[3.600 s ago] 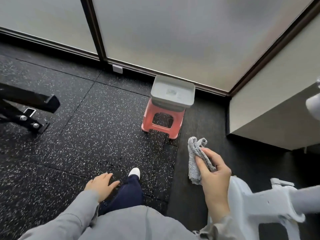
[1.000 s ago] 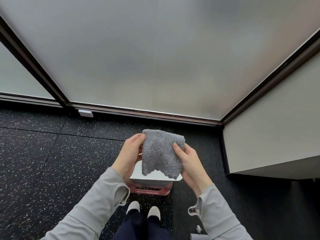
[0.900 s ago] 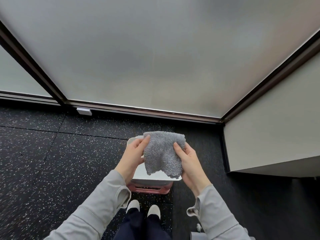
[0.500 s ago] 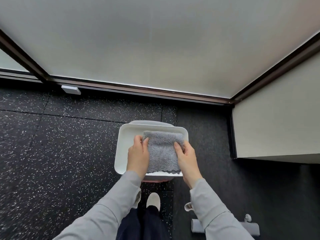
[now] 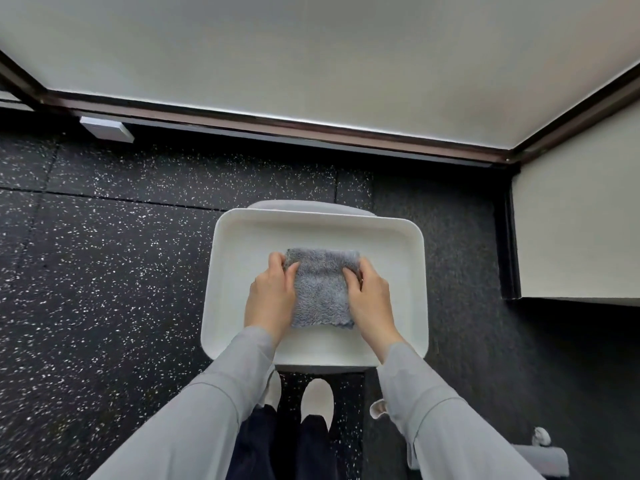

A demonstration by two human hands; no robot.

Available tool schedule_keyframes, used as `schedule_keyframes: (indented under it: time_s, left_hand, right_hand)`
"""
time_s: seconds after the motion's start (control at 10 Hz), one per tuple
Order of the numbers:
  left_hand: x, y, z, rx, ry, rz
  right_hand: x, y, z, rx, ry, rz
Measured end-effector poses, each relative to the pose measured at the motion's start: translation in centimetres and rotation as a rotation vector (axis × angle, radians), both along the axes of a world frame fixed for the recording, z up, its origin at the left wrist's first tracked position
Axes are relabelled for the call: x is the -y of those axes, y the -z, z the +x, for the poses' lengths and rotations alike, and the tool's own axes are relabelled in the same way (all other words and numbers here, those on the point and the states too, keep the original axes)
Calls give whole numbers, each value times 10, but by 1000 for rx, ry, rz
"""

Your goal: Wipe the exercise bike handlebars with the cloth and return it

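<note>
Since the frame before, the cloth has come down from the air into the white tray — the return looks nearly done. The folded grey cloth lies on its floor; left hand and right hand pinch its side edges.

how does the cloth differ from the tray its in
The cloth is grey, fluffy and soft, folded small; the tray is white, smooth and rigid, and much larger. The left hand and right hand pinch the cloth's sides; neither grips the tray. Both are roughly rectangular.
</note>
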State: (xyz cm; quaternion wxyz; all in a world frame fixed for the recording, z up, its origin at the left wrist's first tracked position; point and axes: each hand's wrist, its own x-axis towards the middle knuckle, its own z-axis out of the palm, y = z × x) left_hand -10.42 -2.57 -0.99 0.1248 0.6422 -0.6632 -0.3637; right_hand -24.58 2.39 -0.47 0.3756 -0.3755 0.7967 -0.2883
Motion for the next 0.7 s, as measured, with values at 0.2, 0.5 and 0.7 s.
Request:
schedule_keyframes:
  time_s: [0.2, 0.5, 0.7]
  left_hand:
    - [3, 6, 4, 182, 44, -74]
    - [-4, 16, 42, 596, 650, -181]
    - [2, -5, 40, 586, 671, -113]
  right_hand:
    - [5, 5, 5, -254, -63, 48]
    - [-20, 11, -6, -705, -696, 224]
    - [-14, -15, -7, -633, -661, 215]
